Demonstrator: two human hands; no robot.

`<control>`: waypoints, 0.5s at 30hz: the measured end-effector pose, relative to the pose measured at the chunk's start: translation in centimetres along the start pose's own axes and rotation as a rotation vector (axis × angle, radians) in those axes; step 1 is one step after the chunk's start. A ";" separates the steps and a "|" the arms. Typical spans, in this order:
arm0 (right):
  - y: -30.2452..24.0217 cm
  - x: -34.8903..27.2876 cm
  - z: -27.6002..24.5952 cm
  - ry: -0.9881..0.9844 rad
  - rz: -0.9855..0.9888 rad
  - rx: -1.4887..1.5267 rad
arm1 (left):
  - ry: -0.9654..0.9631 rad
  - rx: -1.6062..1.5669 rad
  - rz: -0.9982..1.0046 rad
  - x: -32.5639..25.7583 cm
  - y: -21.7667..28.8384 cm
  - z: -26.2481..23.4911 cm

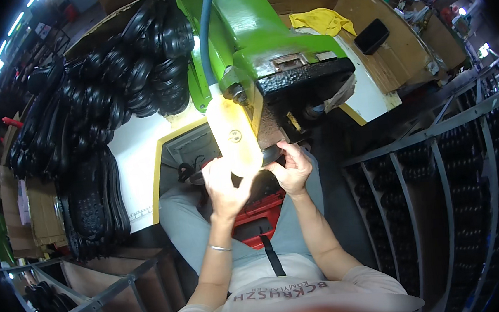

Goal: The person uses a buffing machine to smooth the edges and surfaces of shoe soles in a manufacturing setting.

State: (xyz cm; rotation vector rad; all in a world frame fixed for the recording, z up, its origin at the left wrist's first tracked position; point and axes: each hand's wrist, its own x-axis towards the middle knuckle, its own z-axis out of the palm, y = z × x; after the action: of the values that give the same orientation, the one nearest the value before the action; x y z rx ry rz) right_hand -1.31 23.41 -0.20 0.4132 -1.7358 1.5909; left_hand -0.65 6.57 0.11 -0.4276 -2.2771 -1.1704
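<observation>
In the head view, a green machine [250,15] stands in front of the seated person, with a blue hose [206,36] running down to a brightly lit, pale yellow cover [234,119]. The right hand [293,170] is beside the lower end of the cover; its thumb and fingers pinch a dark, rounded piece [270,155], which is located under the machine head, just right of the cover. The left hand [226,190] is at the left side of the same lower end, fingers bent and thumb pointing toward the cover; glare and the cover hide the contact, so whether it grips the piece cannot be told. A silvery bracelet [221,249] encircles the left wrist. To the left, black shoe soles [154,64] are piled beside the machine, and further soles [91,198] stand in a stack at the left part of the white, yellow-edged table [135,168]. To the right of the machine, a yellow cloth [322,21] and a black flat object [372,36] lie near cardboard. A metal rack [443,164] holding dark items stands at the right. A red object [260,217] is visible between the person's legs.
</observation>
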 end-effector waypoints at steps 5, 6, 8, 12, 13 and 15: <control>4.4 -2.3 -1.1 0.100 0.370 0.426 | 0.048 -0.357 -0.117 0.2 0.4 4.4; 6.0 -3.0 -1.3 0.072 0.490 0.412 | 0.051 -0.425 -0.209 0.0 0.4 5.1; 9.2 -4.7 -1.5 0.059 0.767 0.342 | 0.126 -0.841 -0.428 -0.6 0.7 6.3; 11.5 -7.3 -3.8 0.210 0.792 0.846 | 0.171 -1.113 -0.519 -1.7 0.9 7.8; 11.1 -7.0 -4.8 0.349 0.909 0.725 | 0.147 -1.074 -0.490 -1.8 0.8 7.8; 9.8 -5.1 -6.8 0.399 0.681 0.445 | 0.120 -1.030 -0.473 -1.8 0.3 7.3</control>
State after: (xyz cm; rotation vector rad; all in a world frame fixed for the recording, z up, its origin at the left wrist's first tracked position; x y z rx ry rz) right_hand -2.41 30.49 -11.02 -0.3268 -1.2614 2.3578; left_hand -1.38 12.71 -4.25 -0.1511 -1.5363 -2.5024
